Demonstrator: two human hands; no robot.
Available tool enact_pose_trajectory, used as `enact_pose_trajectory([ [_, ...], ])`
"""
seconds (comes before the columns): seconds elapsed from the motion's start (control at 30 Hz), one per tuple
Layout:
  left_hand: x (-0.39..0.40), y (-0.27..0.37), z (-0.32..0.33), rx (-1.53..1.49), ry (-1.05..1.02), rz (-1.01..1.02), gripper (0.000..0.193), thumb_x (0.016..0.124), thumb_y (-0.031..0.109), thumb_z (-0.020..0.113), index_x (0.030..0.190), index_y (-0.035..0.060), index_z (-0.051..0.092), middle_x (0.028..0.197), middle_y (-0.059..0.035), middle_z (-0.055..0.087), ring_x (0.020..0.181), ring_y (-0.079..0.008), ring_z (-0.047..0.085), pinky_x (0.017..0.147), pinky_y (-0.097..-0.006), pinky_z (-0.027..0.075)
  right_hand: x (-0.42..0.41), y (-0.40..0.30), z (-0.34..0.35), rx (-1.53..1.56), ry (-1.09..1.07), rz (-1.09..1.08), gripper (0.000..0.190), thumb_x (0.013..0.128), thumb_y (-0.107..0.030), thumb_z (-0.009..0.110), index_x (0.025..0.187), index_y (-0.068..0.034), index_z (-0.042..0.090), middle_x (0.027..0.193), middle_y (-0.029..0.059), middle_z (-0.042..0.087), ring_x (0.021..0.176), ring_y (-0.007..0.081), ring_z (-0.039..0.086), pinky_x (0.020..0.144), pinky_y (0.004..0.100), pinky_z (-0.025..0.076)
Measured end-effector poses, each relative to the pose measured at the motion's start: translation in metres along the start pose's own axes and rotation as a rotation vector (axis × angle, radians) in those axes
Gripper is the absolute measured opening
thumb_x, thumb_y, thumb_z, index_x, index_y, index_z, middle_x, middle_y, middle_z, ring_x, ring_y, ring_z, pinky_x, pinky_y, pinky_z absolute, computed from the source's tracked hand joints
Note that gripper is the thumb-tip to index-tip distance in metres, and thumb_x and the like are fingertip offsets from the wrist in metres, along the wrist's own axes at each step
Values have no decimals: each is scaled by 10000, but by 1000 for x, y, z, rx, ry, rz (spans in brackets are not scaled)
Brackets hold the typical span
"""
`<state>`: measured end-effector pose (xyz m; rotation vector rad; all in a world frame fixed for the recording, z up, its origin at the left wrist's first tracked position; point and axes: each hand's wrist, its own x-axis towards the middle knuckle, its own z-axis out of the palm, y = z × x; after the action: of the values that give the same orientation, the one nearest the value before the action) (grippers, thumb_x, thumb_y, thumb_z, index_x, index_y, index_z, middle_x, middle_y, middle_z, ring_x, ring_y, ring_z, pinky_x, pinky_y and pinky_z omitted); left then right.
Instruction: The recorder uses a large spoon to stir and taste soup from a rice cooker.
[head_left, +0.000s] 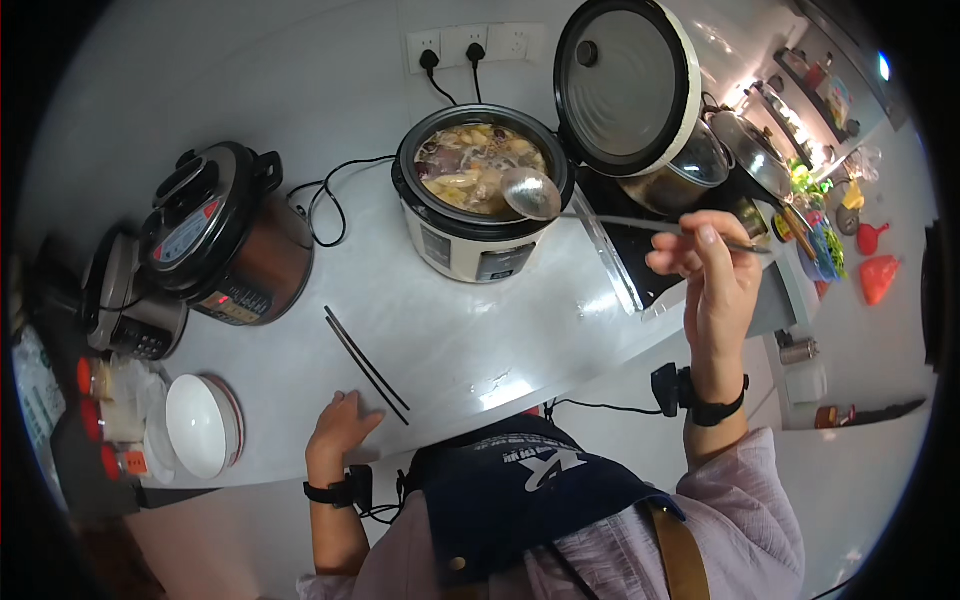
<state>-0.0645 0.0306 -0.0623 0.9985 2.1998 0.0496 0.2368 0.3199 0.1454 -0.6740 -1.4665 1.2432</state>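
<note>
My right hand (712, 262) grips the handle of a metal spoon (531, 193) between thumb and fingers. The spoon's bowl hangs over the near right rim of an electric cooker (469, 247); whether it touches the rim I cannot tell. Inside the cooker's pot is a broth (480, 166) with pale chunks and dark red pieces. Its round lid (626, 86) stands raised at the back right. My left hand (339, 426) rests on the counter's front edge, holding nothing, thumb apart from the fingers. Just beyond it lies a pair of dark chopsticks (367, 366).
A brown electric pressure cooker (262, 247) stands at left, with another cooker (139, 315) beyond it. White bowls (201, 427) and red-lidded jars (112, 420) sit front left. A lidded pot (682, 176) stands on the dark hob (645, 262) at right. Wall sockets (476, 45) hold two plugs.
</note>
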Motion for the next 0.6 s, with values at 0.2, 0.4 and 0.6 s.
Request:
enact_pose_trajectory([
  [0.2,2,-4,-6,-34,19,42,633,799,440,649,1159,-67,538,1218,-332,519,1127,-450,522,948,-438,441,18,10,20,36,75,-14,233,931,-173,580,983,52,616,804,180,669,663,220,674,625,294,567],
  [0.4,6,5,5,41,64,-39,657,789,419,666,1210,-62,514,1210,-336,514,1103,-449,538,929,-436,458,36,23,31,99,97,-53,260,927,-185,600,1001,64,623,807,195,675,665,233,677,627,299,565],
  [0.6,7,16,-1,85,12,-94,736,792,436,662,1295,-60,454,1278,-345,463,1115,-447,536,951,-440,452,42,34,31,74,61,-85,242,929,-162,595,998,69,619,808,184,677,694,230,683,635,309,569],
])
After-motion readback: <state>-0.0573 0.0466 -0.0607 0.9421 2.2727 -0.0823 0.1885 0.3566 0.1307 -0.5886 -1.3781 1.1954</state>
